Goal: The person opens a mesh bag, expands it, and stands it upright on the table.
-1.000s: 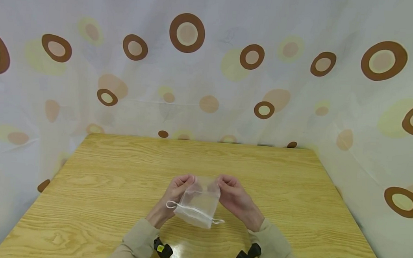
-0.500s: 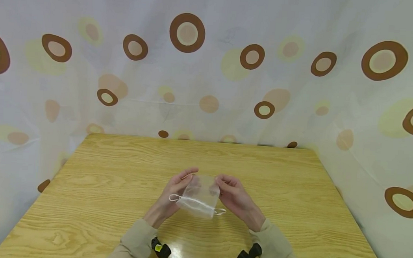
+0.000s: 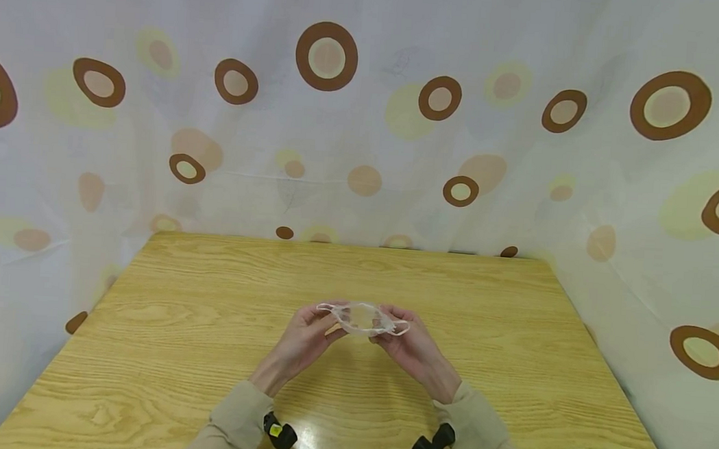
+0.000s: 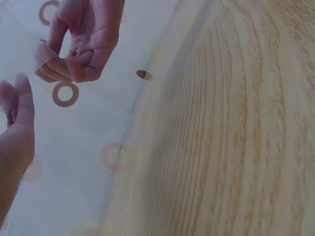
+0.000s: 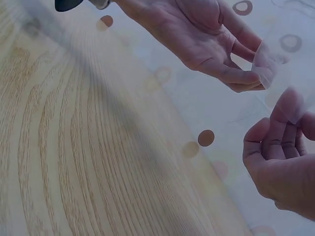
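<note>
A small sheer white drawstring pouch [image 3: 362, 332] is held up in the head view, its mouth spread into an oval facing the camera. Cord loops stick out at both ends of it. My left hand [image 3: 303, 339] holds its left side, thumb below and fingers above. On the opposite side my right hand [image 3: 414, 344] holds it with curled fingers. In the right wrist view the pouch [image 5: 266, 61] shows as a thin see-through film at the left hand's [image 5: 206, 44] fingertips, above the right hand [image 5: 285, 167]. Part of the fingers is hidden behind the fabric.
A wooden table [image 3: 173, 343] spreads beneath both hands. White curtains [image 3: 365, 135] with brown rings and pale spots enclose its back and sides. Black wrist devices [image 3: 281, 434] sit at the beige sleeves [image 3: 230, 419].
The pouch hung with its drawstring end toward me; that end has swung up and away, and its mouth has widened. My left fingers have shifted along its side; the right hand stays about in place.
</note>
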The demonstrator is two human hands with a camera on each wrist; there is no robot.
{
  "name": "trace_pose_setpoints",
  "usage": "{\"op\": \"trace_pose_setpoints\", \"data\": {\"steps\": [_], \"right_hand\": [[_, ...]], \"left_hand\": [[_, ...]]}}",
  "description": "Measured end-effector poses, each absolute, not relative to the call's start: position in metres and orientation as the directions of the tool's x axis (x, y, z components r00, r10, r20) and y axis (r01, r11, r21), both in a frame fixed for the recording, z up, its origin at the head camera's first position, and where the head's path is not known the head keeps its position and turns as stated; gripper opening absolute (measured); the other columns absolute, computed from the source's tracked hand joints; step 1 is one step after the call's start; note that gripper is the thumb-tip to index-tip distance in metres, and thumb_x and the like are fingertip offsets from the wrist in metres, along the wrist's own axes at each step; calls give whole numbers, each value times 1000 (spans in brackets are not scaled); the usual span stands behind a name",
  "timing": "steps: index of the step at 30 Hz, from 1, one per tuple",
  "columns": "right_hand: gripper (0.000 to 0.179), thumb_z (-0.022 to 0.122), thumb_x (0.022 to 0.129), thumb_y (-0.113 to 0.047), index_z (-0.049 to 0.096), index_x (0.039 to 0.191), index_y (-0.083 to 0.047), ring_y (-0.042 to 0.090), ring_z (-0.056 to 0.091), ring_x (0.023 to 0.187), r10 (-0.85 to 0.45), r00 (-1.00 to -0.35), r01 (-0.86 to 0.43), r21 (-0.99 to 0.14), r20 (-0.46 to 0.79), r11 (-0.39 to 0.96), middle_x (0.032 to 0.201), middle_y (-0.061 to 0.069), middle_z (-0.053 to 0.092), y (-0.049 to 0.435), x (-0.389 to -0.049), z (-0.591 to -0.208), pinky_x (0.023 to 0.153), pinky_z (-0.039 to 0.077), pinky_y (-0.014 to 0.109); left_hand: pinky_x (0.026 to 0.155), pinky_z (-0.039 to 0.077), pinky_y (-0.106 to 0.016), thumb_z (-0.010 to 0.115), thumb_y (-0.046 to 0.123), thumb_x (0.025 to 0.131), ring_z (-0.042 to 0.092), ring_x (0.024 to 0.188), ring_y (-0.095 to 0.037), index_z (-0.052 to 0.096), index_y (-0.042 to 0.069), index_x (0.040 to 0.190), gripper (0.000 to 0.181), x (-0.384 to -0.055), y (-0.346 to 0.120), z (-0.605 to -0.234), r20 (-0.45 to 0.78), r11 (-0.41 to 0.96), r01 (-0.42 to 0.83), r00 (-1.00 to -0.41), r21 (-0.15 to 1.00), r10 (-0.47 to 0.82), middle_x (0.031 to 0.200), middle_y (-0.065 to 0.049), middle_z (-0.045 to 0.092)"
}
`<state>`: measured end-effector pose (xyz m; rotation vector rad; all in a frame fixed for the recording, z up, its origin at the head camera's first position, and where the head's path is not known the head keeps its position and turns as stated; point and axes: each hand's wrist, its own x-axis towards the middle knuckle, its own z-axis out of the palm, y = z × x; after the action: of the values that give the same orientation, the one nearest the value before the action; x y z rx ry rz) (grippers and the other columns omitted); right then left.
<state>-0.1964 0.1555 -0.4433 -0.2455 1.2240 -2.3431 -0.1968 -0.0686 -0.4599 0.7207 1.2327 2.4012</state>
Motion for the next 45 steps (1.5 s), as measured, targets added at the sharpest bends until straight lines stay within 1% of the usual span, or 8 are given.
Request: {"op": "trace_pose_setpoints", "data": {"steps": [4, 9, 14, 18, 21, 26, 38, 45], "right_hand": [[27, 44, 108, -10, 69, 100, -10, 5, 58, 70, -472, -876, 354, -798, -101, -487, 82, -4, 65, 154, -197, -444, 75, 54, 23], [23, 45, 108, -12, 66, 103, -7, 6, 66, 82, -460, -879, 374, -776, -123, -507, 93, -1, 68, 153, -195, -444, 80, 57, 23], [9, 62, 100, -15, 66, 104, -7, 7, 66, 86, -482, -870, 394, -738, -106, -548, 97, 0, 68, 152, -196, -445, 85, 57, 24], [15, 78, 85, -19, 70, 95, -12, 6, 65, 81, -492, -865, 409, -702, -96, -583, 90, -3, 68, 150, -196, -446, 81, 56, 22], [5, 70, 93, -9, 71, 95, -14, 7, 63, 78, -474, -873, 411, -696, -115, -589, 87, -4, 66, 149, -197, -447, 77, 54, 21], [28, 40, 105, 1, 65, 100, -13, 8, 62, 74, -405, -892, 422, -699, -204, -578, 86, -3, 63, 146, -196, -448, 74, 54, 21], [27, 46, 103, 2, 61, 83, -9, 10, 59, 71, -311, -894, 447, -695, -323, -563, 77, -1, 60, 143, -197, -452, 72, 53, 22], [19, 47, 99, 7, 57, 88, -5, 9, 58, 71, -276, -889, 457, -659, -366, -597, 74, 0, 59, 143, -197, -455, 70, 52, 23]], "left_hand": [[106, 50, -27, 50, 4, 104, 59, 121, -5, 74, 25, 114, 33, -198, -69, -463, 272, -513, -29, -822, 858, 501, 123, 10, 67], [104, 50, -24, 60, 8, 101, 62, 114, -4, 75, 27, 109, 26, -197, -69, -464, 244, -461, 5, -853, 888, 462, 116, 10, 70], [101, 52, -24, 60, 14, 102, 61, 112, -4, 76, 24, 106, 20, -195, -68, -462, 250, -483, -1, -855, 876, 455, 114, 11, 67], [92, 56, -25, 57, 14, 103, 62, 103, -4, 76, 24, 101, 22, -194, -66, -459, 206, -486, -49, -865, 873, 457, 105, 11, 65], [89, 57, -25, 57, 12, 103, 65, 96, -4, 76, 24, 99, 23, -194, -65, -457, 156, -486, -94, -880, 869, 449, 98, 11, 67], [89, 59, -26, 54, 11, 104, 69, 89, -6, 76, 23, 97, 26, -195, -64, -456, 96, -485, -147, -892, 862, 441, 92, 10, 70], [95, 58, -30, 54, 14, 104, 67, 96, -11, 72, 22, 105, 19, -196, -66, -459, -40, -367, -219, -899, 904, 436, 100, 8, 68], [91, 56, -38, 63, 14, 101, 63, 99, -15, 72, 5, 108, 15, -196, -64, -458, -15, -126, -53, -958, 991, 288, 110, 5, 63]]}}
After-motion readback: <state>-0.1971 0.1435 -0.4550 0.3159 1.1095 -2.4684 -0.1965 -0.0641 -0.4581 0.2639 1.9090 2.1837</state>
